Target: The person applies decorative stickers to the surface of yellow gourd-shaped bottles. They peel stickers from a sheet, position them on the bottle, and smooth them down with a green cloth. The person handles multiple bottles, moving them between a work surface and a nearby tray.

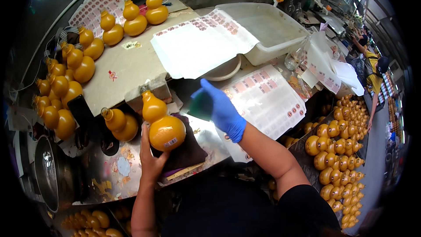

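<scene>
A yellow gourd-shaped bottle (167, 132) lies tilted on a dark cushion (189, 151), its neck pointing away toward a worn block (151, 92). My bare left hand (152, 160) grips its lower bulb from the left and below, thumb and fingers apart around it. A small barcode sticker shows on that bulb. To the right of the bottle, my right hand (222, 110) in a blue glove pinches a dark green flat scraper (200, 106), apart from the bottle. Another gourd-shaped bottle (120, 125) stands just left of the held one.
Printed sticker sheets (265, 101) lie right of my glove, with more sheets (204, 41) farther back. A white plastic tub (280, 39) stands behind. Several yellow bottles (81, 68) line the board's left edge; rows of them (337, 149) fill the right. A metal bowl (47, 173) sits left.
</scene>
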Demonstrator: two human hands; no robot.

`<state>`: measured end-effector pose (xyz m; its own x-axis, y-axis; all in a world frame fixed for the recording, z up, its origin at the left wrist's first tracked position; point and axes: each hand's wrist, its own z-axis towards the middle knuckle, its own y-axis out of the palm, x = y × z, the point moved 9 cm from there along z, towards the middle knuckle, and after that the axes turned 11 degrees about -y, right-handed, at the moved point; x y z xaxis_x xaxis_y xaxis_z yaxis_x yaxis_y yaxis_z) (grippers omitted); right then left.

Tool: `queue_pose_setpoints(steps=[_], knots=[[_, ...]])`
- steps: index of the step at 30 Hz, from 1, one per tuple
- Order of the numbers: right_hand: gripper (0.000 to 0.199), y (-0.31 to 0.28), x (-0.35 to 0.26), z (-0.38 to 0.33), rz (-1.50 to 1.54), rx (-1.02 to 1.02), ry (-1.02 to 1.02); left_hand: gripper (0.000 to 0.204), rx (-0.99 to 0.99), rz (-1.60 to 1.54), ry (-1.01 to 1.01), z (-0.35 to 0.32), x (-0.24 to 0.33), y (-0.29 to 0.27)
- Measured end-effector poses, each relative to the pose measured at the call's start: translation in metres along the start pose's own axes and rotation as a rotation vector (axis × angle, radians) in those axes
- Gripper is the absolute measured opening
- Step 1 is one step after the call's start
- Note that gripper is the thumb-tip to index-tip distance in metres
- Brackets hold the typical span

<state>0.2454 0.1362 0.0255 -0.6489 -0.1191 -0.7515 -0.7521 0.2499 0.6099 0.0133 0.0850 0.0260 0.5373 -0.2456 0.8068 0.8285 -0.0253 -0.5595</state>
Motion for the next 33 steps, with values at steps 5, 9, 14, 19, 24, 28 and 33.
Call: queue_pose_setpoints(steps=[5, 9, 14, 19, 24, 28, 33], knots=[[0.026, -0.040, -0.152, 0.073, -0.899, 0.035, -0.732, 0.098, 0.230, 0.247, 0.224, -0.015, 0.030, -0.017], [0.049, -0.147, -0.258, 0.185, -1.541, 0.274, -0.621, 0.106, 0.177, 0.178, 0.099, 0.002, 0.021, -0.002], [0.051, -0.204, -0.282, 0.223, -1.561, 0.461, -0.278, 0.107, 0.142, 0.109, -0.024, 0.000, 0.004, 0.006], [0.046, -0.224, -0.258, 0.227, -0.799, 0.302, -0.073, 0.105, 0.117, 0.050, -0.063, -0.005, -0.010, 0.010], [0.027, -0.185, -0.269, 0.193, -0.764, 0.160, -0.074, 0.109, 0.131, 0.044, -0.070, -0.006, -0.018, 0.010], [0.025, -0.207, -0.268, 0.207, -0.875, 0.066, -0.115, 0.118, 0.049, 0.184, 0.032, 0.002, 0.009, 0.000], [0.021, -0.166, -0.267, 0.202, -0.841, -0.014, -0.199, 0.069, 0.076, 0.248, 0.350, 0.064, 0.129, -0.023]])
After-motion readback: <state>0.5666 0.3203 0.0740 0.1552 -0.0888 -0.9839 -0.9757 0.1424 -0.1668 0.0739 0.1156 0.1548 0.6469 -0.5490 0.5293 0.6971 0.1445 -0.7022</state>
